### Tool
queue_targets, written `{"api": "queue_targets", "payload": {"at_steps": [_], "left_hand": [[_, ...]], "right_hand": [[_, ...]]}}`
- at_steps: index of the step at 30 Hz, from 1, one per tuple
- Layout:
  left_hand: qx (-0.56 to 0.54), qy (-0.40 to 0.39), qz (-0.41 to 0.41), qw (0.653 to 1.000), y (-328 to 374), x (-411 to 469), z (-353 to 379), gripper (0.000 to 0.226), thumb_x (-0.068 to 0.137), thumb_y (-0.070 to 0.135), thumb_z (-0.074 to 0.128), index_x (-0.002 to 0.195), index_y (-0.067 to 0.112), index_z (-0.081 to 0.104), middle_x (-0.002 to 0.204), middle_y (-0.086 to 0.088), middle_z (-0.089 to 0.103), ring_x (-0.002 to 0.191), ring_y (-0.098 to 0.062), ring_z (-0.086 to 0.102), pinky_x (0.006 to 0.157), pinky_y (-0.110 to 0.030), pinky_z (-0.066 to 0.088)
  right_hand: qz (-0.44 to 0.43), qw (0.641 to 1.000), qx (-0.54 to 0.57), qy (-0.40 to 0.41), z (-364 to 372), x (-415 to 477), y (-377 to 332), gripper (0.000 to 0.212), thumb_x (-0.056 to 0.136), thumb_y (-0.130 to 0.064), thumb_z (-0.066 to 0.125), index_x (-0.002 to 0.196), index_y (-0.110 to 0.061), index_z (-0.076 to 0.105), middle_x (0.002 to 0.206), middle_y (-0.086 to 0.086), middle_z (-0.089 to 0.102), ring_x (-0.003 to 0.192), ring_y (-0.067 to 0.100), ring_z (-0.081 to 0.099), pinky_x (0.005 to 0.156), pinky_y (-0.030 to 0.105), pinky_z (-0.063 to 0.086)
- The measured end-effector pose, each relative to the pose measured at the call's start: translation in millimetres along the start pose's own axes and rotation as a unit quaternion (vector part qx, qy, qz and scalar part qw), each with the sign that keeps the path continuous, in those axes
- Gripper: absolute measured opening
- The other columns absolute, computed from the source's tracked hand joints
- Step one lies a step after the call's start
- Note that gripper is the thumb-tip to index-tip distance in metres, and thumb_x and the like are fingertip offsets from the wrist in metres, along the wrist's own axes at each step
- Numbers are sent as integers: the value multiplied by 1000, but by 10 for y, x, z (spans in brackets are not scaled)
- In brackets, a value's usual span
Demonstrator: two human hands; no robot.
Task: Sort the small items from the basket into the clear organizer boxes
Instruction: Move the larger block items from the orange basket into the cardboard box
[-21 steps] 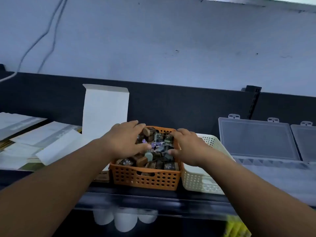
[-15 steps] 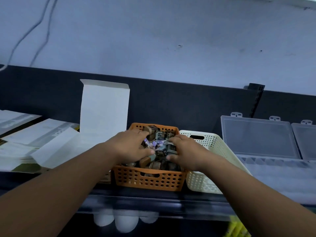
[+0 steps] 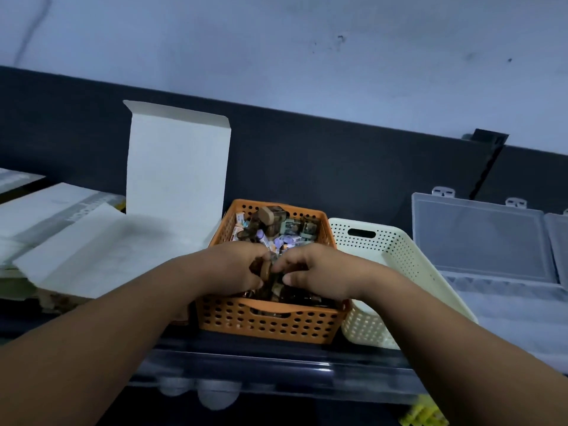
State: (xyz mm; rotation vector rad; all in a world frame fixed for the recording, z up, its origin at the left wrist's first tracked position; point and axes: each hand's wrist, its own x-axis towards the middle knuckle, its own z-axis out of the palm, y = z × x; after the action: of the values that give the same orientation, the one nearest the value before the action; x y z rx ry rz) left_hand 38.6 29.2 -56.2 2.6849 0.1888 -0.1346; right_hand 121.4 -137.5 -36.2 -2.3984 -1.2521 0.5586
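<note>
1. Digging into the orange basket [image 3: 267, 324], both hands meet over the near half of the pile, knuckles almost touching.
2. Left hand [image 3: 230, 269]: fingers curled in tight and narrow, thumb and fingertips pinching a small brown round piece [image 3: 266, 271] right at the middle of the basket.
3. Right hand [image 3: 319, 272]: fingers bent down into the heap, thumb tucked low. I cannot tell whether anything is actually caught in that grip.
4. The small items [image 3: 276, 235] are all in the orange basket, a jumble of brown, green and purple bits heaped towards the far wall.
5. Just beside it on the right, touching, sits a cream perforated basket [image 3: 396, 250].
6. Further right, the clear organizer box [image 3: 479, 238] lies open with its lid propped up behind, and a second clear box [image 3: 560, 241] peeks in at the edge. Both are well apart from the hands.
7. Off to the left, a white carton flap [image 3: 178, 167] stands upright against the dark back panel, with papers [image 3: 61, 216] spread flat beside it.
</note>
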Motion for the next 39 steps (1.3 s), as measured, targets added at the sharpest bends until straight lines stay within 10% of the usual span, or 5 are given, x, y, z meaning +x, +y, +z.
{"api": "queue_targets", "payload": {"at_steps": [4, 13, 28, 39], "left_hand": [[-8, 12, 0, 1000, 14, 8, 9, 20, 85, 26, 65, 87, 39, 51, 93, 15, 55, 92, -9, 54, 70, -22, 38], [0, 40, -32, 999, 20, 62, 31, 18, 86, 34, 58, 104, 32, 58, 107, 8, 62, 100, -14, 57, 88, -36, 48], [-56, 120, -11, 991, -187, -111, -697, 5, 88, 28, 64, 88, 33, 64, 91, 14, 62, 85, -5, 58, 74, -27, 49], [30, 139, -178, 974, -1233, -339, -915, 20, 85, 35, 65, 102, 28, 57, 94, 8, 59, 81, -10, 58, 71, -31, 55]], "right_hand": [[-26, 998, 48, -43, -32, 58, -25, 22, 100, -13, 47, 108, -20, 66, 82, 1, 64, 51, -1, 54, 49, 24, 47], [-74, 989, 60, -109, -151, 259, 87, 22, 80, -36, 74, 98, -27, 65, 107, 0, 68, 98, 16, 65, 92, 41, 54], [-90, 982, 167, -1, -468, 486, -214, 31, 79, 4, 66, 104, -15, 66, 93, 9, 66, 78, 30, 59, 78, 46, 52], [-105, 991, 85, 17, 124, 1334, -993, 34, 82, -2, 64, 113, -18, 64, 98, -2, 65, 83, 9, 60, 72, 23, 50]]}}
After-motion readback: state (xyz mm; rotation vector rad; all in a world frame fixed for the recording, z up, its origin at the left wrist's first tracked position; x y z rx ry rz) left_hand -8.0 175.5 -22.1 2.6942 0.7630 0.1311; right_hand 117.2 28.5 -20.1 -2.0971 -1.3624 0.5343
